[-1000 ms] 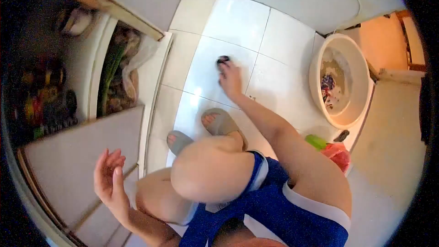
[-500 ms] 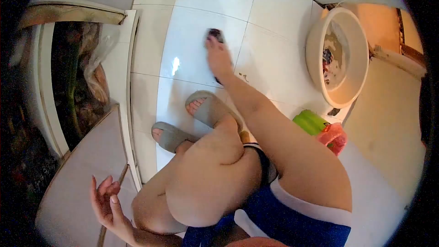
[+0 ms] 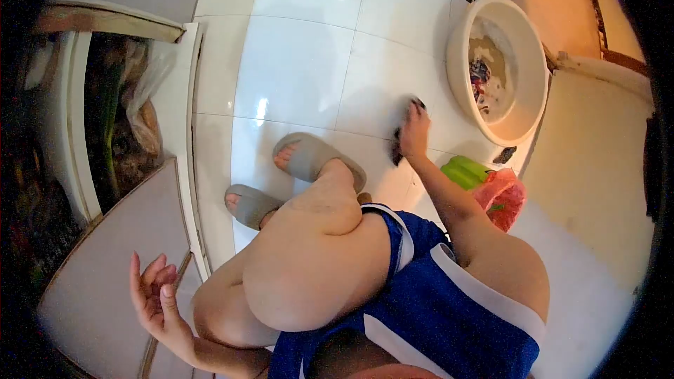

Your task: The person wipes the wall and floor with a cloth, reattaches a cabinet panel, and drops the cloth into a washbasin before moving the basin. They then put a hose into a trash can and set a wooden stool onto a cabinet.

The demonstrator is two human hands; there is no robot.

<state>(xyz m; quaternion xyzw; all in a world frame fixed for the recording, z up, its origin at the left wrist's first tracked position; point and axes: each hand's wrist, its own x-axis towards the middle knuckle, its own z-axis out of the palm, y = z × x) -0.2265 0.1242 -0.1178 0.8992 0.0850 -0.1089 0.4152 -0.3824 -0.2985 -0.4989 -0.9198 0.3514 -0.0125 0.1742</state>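
Observation:
Low over the white tiled floor, my right hand presses down on a dark, crumpled cloth. Parts of the cloth stick out past the fingertips and beside the palm; the rest is covered by the hand. My left hand hangs in the air at the lower left, palm up, with its fingers loosely apart and nothing in it. Nearest to that hand are my bent knee and a pale cabinet door.
A cream basin with sudsy water and dark, patterned fabric stands at the right. Below it lie a green object and a pink bag. My grey slippers are on the tiles. At left is an open cabinet with a plastic bag.
My right hand has swept the dark cloth across the tiles to the right and closer to my body. The brown specks on the floor no longer show. My left hand stays nearly still.

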